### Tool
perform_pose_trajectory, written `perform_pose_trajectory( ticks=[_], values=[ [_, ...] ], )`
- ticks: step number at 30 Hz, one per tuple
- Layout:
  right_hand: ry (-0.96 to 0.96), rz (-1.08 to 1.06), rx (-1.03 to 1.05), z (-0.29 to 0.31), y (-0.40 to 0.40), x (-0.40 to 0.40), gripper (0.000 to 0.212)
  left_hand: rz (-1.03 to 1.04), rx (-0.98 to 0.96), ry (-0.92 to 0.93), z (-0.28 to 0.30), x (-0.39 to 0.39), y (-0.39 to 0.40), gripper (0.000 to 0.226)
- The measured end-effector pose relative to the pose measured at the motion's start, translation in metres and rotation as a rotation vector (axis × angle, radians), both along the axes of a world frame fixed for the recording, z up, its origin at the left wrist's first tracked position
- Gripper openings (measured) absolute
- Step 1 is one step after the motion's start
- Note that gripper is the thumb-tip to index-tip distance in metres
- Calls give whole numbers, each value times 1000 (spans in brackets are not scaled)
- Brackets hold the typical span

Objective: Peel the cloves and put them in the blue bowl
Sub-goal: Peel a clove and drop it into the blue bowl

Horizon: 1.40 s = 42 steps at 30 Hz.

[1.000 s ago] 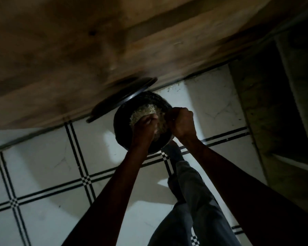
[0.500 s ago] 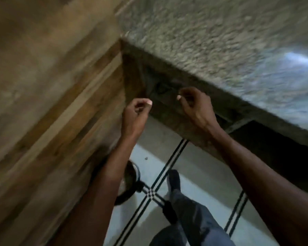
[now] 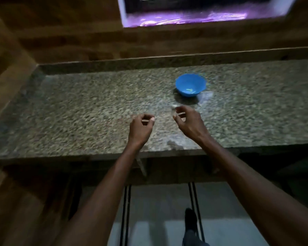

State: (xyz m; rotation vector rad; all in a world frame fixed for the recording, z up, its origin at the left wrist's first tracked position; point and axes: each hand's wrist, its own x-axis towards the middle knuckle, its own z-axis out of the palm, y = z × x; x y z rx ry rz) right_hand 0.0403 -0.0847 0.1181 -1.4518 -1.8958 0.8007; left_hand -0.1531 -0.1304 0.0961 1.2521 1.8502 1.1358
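The blue bowl (image 3: 190, 82) stands on the speckled granite counter (image 3: 78, 110), right of centre, with a few pale cloves (image 3: 190, 90) in its bottom. My left hand (image 3: 140, 126) hovers over the counter's front part with its fingers loosely curled and its thumb by the index finger; I see nothing in it. My right hand (image 3: 188, 121) hovers just in front of the bowl, also loosely curled, with nothing visible in it. A small pale scrap (image 3: 174, 106) lies on the counter by my right fingertips.
A faint glossy patch (image 3: 205, 97), perhaps clear plastic, lies beside the bowl. A wooden wall (image 3: 60, 41) rises behind and to the left of the counter, with a lit window (image 3: 194, 16) above. Below the counter edge are the tiled floor (image 3: 158, 201) and my foot (image 3: 190, 219).
One second ago both hands were down at a dark pan on the floor. The view has swung up to the counter, and both hands now hover over it near the blue bowl.
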Motion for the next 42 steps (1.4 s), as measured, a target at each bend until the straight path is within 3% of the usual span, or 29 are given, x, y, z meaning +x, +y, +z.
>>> perform_pose_trajectory(
  ticks=[9,15,19,24,27,35,38,42],
  values=[
    [-72,-92,-165,-44,96,134,33,-170,-144,96,-39,121,117,11],
    [-151,-75,-214,-69,159,137,38,-245,-214,158,-65,145,172,14],
    [-282,-28,-223,-91,198,115,41,-349,-200,300,-81,146,201,25],
    [-320,41,-271,-117,214,104,21,-422,-155,411,-95,139,225,24],
    [-338,-55,-148,-115,209,104,3,-459,-129,429,-101,135,228,21],
    [-155,-90,-132,-113,203,116,9,-388,-116,363,-106,135,234,15],
    [-15,-138,-181,-96,209,129,11,-346,-132,344,-109,137,236,17],
    [83,-92,-98,-61,244,120,14,-293,-151,317,-110,140,241,18]
  ],
)
